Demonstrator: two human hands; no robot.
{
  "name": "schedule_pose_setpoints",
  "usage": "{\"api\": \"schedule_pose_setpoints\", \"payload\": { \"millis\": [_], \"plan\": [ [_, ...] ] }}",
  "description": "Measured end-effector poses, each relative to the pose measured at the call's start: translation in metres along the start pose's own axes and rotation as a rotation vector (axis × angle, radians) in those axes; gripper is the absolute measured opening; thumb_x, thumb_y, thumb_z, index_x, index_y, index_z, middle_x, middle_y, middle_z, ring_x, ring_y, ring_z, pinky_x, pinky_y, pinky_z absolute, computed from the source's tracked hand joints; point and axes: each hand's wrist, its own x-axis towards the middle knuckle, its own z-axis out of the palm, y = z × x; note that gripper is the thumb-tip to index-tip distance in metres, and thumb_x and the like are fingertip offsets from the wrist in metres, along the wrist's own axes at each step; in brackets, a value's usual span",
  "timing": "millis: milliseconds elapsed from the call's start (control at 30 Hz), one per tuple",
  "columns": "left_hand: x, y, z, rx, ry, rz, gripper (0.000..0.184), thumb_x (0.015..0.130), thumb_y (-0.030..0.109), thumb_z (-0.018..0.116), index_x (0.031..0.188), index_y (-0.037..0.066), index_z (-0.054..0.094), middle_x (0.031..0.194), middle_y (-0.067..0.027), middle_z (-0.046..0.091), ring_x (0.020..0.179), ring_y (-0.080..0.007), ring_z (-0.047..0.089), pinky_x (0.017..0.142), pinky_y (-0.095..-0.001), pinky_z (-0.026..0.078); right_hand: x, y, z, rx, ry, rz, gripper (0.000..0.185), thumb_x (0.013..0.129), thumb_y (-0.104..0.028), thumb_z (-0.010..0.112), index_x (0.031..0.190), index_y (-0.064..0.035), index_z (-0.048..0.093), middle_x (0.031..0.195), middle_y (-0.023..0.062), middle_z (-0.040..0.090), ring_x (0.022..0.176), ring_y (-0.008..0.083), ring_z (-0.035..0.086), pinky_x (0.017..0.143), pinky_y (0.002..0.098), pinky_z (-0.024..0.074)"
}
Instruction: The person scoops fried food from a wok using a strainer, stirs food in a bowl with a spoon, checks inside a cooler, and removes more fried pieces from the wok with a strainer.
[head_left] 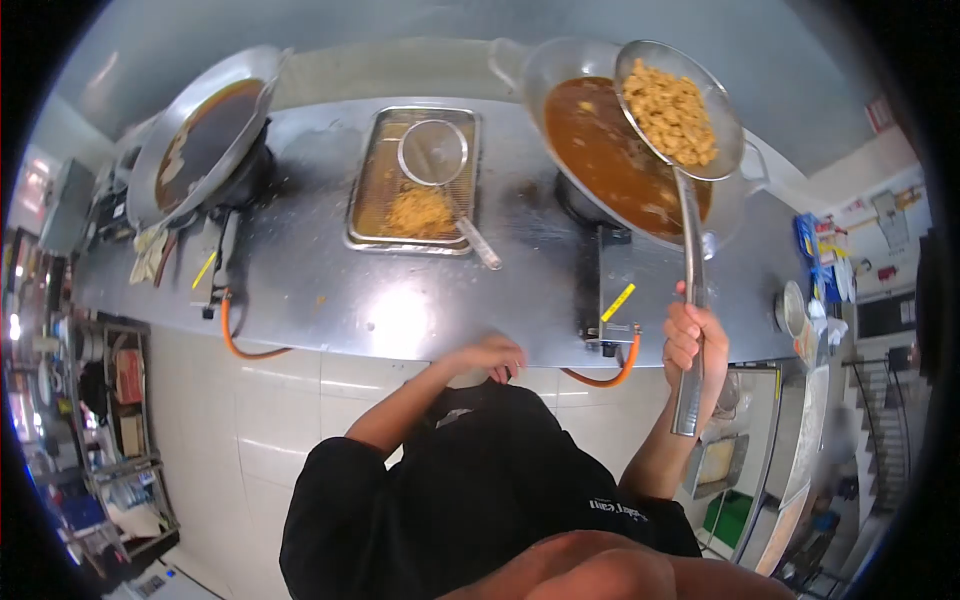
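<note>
My right hand (692,345) is wrapped round the long metal handle of a large strainer (690,215). Its round bowl, full of golden fried pieces (672,115), is over the right wok (535,75), which holds brown oil (595,150). A few bits float in that oil. My left hand (495,355) hangs loosely at the table's front edge, near my waist, fingers slightly bent and nothing visible in them. Between the woks, a small sieve (433,153) lies across a rack-lined metal tray (362,215) with golden crumbs (420,212) on it.
On the left stands another wok (150,150) of dark oil. Burner boxes with orange hoses (250,350) sit near the steel table's (320,280) front edge. A cloth (148,255) lies by the left wok. A metal bowl (790,308) is at the right end. Shelves (125,420) stand left.
</note>
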Motion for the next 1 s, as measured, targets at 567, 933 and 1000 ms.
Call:
{"api": "schedule_pose_setpoints", "payload": {
  "millis": [567, 933, 1000],
  "plan": [
    [-0.077, 0.086, -0.084, -0.911, 0.636, 0.675, 0.022, 0.096, 0.029, 0.036, 0.082, 0.013, 0.040, 0.054, 0.0038, 0.031, 0.042, -0.0081, 0.028, 0.041, -0.0256, 0.029, 0.051, 0.070, 0.133, -0.180, -0.285, 0.025, 0.025, 0.085, -0.004, 0.046, 0.111, -0.0011, 0.046, 0.061, 0.0009, 0.037, 0.043, 0.0073, 0.035, 0.033, 0.0215, 0.0329],
    [-0.282, 0.129, -0.047, -0.540, 0.912, 0.841, 0.023, 0.098, 0.028, 0.034, 0.085, 0.010, 0.042, 0.051, 0.0034, 0.030, 0.040, -0.0060, 0.025, 0.037, -0.0223, 0.028, 0.097, 0.162, 0.141, -0.322, -0.327, 0.271, 0.021, 0.083, -0.006, 0.052, 0.103, -0.0046, 0.046, 0.061, 0.0015, 0.043, 0.048, 0.0097, 0.044, 0.038, 0.0245, 0.0379],
    [-0.287, 0.129, -0.046, -0.519, 0.918, 0.860, 0.023, 0.098, 0.028, 0.033, 0.086, 0.010, 0.041, 0.051, 0.0033, 0.030, 0.040, -0.0059, 0.024, 0.037, -0.0223, 0.028, 0.102, 0.177, 0.136, -0.288, -0.336, 0.331, 0.022, 0.082, -0.006, 0.053, 0.103, -0.0033, 0.046, 0.062, 0.0012, 0.044, 0.047, 0.0097, 0.045, 0.038, 0.0244, 0.0385]
  ]
}}
